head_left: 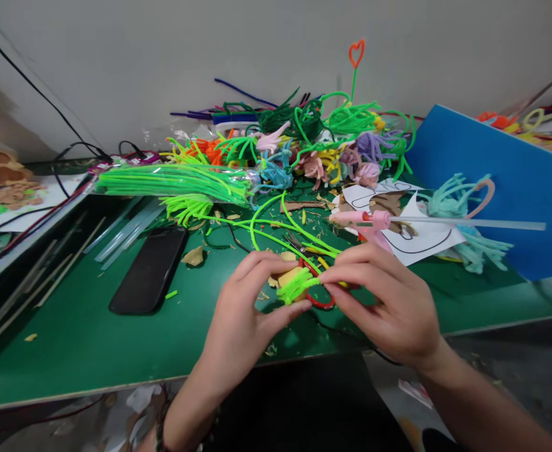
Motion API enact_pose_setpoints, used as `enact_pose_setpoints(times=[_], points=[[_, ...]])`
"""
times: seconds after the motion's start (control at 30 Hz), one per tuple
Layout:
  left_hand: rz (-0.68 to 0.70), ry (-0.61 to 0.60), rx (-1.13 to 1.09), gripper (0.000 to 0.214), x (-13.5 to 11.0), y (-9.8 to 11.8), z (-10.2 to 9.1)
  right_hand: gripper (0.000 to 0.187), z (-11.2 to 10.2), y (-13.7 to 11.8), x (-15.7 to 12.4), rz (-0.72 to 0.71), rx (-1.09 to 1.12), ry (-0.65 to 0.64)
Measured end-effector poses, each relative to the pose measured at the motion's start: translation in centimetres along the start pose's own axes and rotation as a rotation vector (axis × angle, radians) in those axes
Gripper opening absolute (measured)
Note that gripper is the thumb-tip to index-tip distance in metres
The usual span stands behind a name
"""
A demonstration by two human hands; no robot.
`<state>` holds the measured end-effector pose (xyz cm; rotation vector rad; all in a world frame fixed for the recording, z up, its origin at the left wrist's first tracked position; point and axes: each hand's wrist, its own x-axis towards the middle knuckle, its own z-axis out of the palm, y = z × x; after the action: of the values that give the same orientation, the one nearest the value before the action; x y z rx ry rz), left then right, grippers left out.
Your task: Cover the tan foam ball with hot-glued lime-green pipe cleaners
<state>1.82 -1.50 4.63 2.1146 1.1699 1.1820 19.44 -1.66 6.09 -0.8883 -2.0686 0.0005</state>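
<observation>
My left hand grips a small tan piece between thumb and fingers; I cannot tell its material. Bright green pipe cleaner lies in folded rows across it. Thumb and forefinger of my right hand pinch the end of that pipe cleaner at its right side. Below and behind the hands lie scissors with red handles, partly covered. Long loose green pipe cleaners curve over the table behind. A pink glue gun with a long glue stick rests just beyond my right hand.
Bundles of coloured pipe cleaners heap along the wall, with a bagged green bundle in front. A black phone and clear glue sticks lie left on the green table. A blue board leans at right.
</observation>
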Motion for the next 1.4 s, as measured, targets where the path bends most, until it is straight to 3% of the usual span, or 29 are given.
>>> enact_pose_setpoints(times=[0.3, 0.63, 0.77, 0.93, 1.4], points=[[-0.161, -0.106, -0.314, 0.024, 0.1, -0.8, -0.7, 0.016, -0.1, 0.5, 0.2, -0.082, -0.028, -0.023], [-0.265, -0.127, -0.505, 0.022, 0.5, -1.5, -0.4, 0.014, 0.4, 1.0, 0.5, -0.125, -0.025, -0.062], [-0.237, -0.097, -0.413, 0.021, 0.6, -1.5, -0.1, 0.012, 0.5, 1.1, 0.7, -0.082, -0.006, -0.066], [-0.086, -0.034, -0.137, 0.025, 0.9, -1.0, 0.2, 0.005, 0.7, 0.8, 0.9, 0.036, -0.007, -0.029], [0.023, -0.043, 0.117, 0.026, 0.5, -0.2, 0.4, 0.012, 1.0, 0.8, 0.2, -0.097, -0.197, 0.018]])
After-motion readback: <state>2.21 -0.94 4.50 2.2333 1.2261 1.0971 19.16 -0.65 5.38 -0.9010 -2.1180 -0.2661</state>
